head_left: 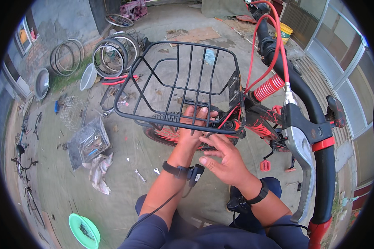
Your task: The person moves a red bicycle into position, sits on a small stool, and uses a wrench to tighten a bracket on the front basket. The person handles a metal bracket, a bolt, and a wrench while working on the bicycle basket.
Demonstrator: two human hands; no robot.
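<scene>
Black wire basket: tubular metal rim with thin bars; located in front of the person, above a red-spoked bicycle wheel and to the left of the handlebar.
Left hand: reaches to the near underside of the basket, fingers pointing up behind the near rim; bars cross the view, so whether the fingers pinch a part cannot be told.
Right hand: fingers and thumb spread apart, fingertips just beside the left hand, below the near rim.
Wrists: black strap with a small black box on the left; black band on the right.
Handlebar side: curved black handlebar with a silver metal brake lever; red cables arch above; red ribbed cylinder and red pedal lie lower.
Ground, left: grey rectangular tray containing metal tools; pale stained cloth beside it; two silver wrenches, apart from each other; round mint-green plastic basin with small dark contents.
Background: black-tyred loose wheels, upper left; pink lattice crate beyond; yellow bucket, upper right.
</scene>
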